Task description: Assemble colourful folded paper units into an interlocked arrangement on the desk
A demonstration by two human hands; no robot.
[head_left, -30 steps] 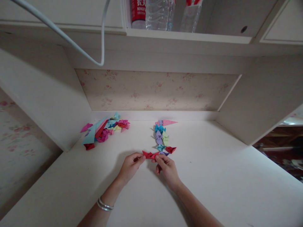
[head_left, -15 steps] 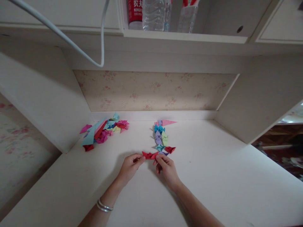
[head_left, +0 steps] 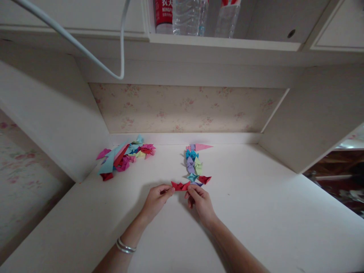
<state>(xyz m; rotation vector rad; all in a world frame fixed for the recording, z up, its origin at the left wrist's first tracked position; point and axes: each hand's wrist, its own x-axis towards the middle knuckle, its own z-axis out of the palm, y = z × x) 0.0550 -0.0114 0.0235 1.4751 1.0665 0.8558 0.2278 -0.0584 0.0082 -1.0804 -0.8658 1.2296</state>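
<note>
A red folded paper boat (head_left: 181, 186) is pinched at its two ends between my hands. My left hand (head_left: 157, 199) grips its left tip with thumb and fingers. On the other tip, my right hand (head_left: 200, 200) closes in the same way. Just behind my right fingers lie a dark red paper boat (head_left: 205, 179) and a teal folded paper piece (head_left: 192, 177). A purple paper piece (head_left: 198, 184) is partly hidden by that hand. Farther back sit a lilac folded piece (head_left: 190, 165), a pale green one (head_left: 198, 166) and a blue one (head_left: 192, 154).
A heap of colourful folded paper (head_left: 122, 157) lies at the desk's back left. A pink paper point (head_left: 203, 146) lies near the back wall. Overhead, a shelf holds bottles (head_left: 186, 17), and a white cable (head_left: 122, 49) hangs at the upper left. Side panels flank the white desk (head_left: 256, 212).
The camera view has shifted very slightly. Both hands keep the red paper boat in nearly the same place, its peaks showing a little more clearly.
</note>
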